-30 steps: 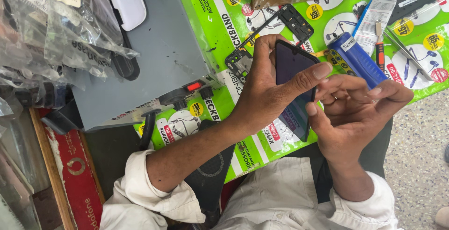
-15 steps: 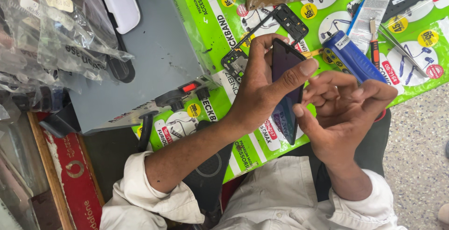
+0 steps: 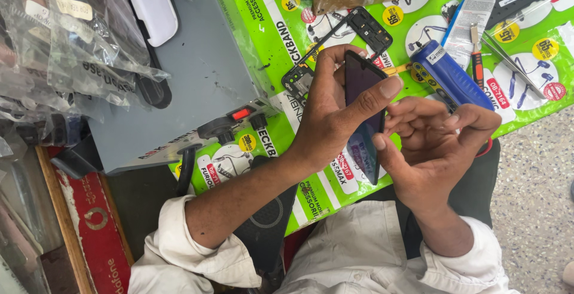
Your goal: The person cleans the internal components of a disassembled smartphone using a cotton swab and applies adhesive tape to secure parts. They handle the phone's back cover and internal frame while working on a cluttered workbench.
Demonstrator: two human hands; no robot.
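Dark glass sits between our two hands: the phone screen panel (image 3: pixel 363 111) is held on edge at the centre of the view, its upper end toward twelve o'clock. Our left hand (image 3: pixel 332 117) wraps it from the nine o'clock side, thumb laid across the face and fingers curled behind the top edge. Our right hand (image 3: pixel 439 144) cups it from three o'clock, thumb tip pressed to the lower edge and fingers bent behind. Both hands are closed on the panel.

Since half a second ago the panel has barely shifted; it stays edge-on, and both grips match the earlier ones. The right fingers look a little more folded in, though the change is slight. We judge that the work on the panel is paused in a steady hold, not advancing.

Beyond the hands at twelve o'clock lies a black phone frame (image 3: pixel 335 46) on the green printed mat (image 3: pixel 281 19). At two o'clock a blue cylinder (image 3: pixel 451 75) rests just beside our right fingers, with a red-handled screwdriver (image 3: pixel 476 61) and metal tweezers (image 3: pixel 508 61) farther out. A grey machine (image 3: pixel 191 72) with a red switch stands at ten o'clock, and clear plastic bags (image 3: pixel 66 43) pile up beyond it.
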